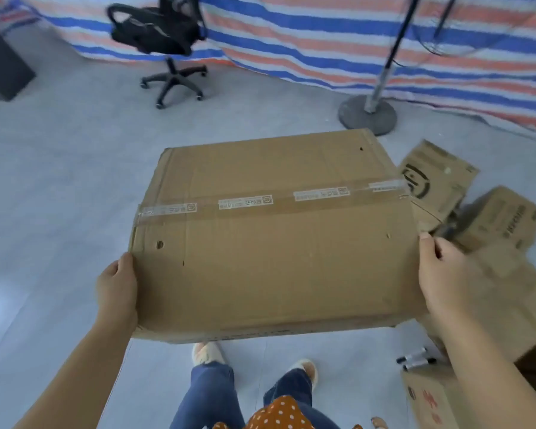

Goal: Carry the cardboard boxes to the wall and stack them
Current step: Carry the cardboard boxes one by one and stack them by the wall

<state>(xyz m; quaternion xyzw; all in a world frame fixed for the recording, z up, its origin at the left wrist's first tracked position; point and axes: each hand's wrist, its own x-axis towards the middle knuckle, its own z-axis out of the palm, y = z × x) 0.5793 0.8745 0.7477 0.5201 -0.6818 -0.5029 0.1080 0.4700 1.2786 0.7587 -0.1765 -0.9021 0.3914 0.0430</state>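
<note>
Large taped cardboard box [273, 236] held aloft; smaller boxes [464, 209] right on floor.

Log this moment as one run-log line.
stage: carrying | hands: left hand, right hand grip large box sides | box: lifted off floor

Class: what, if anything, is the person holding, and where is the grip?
A large taped cardboard box, held off the floor: left hand on its left side edge, right hand on its right side edge.
</note>
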